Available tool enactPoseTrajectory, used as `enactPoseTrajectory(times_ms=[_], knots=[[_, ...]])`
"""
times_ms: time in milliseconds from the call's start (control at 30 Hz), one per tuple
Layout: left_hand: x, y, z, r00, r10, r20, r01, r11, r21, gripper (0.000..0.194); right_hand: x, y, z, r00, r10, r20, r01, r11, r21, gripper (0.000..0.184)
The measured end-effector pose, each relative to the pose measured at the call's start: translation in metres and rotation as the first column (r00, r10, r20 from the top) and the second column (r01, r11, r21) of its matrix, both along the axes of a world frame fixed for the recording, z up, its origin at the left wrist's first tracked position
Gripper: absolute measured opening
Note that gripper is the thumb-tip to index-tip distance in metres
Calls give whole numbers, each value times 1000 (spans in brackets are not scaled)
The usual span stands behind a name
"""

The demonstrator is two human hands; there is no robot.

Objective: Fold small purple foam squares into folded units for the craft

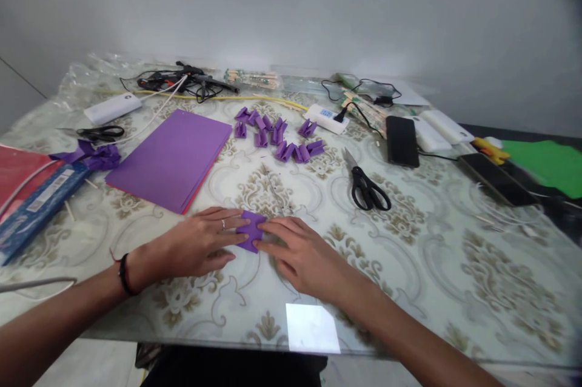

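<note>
A small piece of purple paper lies flat on the patterned tabletop, close to the front edge. From the left, my left hand rests fingertips on it, fingers stretched out and a ring on one of them. My right hand touches the paper's right side with extended fingertips. Neither hand is closed around anything. Beyond them stand several folded purple paper pieces in a loose cluster. A stack of purple sheets, with a red edge showing underneath, lies to the left of the cluster.
Black-handled scissors lie right of my hands; another pair of scissors is at the left. A power strip, phones, cables and bundled sticks line the back and right. A blue box sits far left, green sheets far right.
</note>
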State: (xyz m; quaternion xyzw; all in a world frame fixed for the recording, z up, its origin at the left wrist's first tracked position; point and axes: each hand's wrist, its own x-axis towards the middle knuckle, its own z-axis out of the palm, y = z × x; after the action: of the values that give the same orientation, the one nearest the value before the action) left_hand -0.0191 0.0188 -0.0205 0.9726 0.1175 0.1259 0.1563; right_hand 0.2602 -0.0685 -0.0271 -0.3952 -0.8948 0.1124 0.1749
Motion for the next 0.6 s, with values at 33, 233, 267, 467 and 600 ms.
enactPoseTrajectory(times_ms=[33, 233, 267, 467, 600], knots=[[-1, 2, 0, 1000, -3, 2, 3, 1000, -10, 45, 1, 1, 0, 1000, 8, 12, -8, 1000, 1, 43], [-8, 14, 3, 993, -57, -104, 53, 998, -45, 52, 0, 9, 5, 995, 50, 88, -48, 998, -28, 38], [-8, 15, 4, 990, -74, -119, 68, 996, -53, 52, -1, 11, 6, 994, 54, 98, -51, 998, -29, 38], [-8, 20, 6, 989, -99, -108, 90, 992, -83, 55, -4, 12, 5, 990, 44, 136, -49, 998, 34, 37], [-14, 21, 1, 990, -92, -104, 85, 994, -68, 59, 1, 8, 2, 984, 48, 172, -58, 997, 52, 39]])
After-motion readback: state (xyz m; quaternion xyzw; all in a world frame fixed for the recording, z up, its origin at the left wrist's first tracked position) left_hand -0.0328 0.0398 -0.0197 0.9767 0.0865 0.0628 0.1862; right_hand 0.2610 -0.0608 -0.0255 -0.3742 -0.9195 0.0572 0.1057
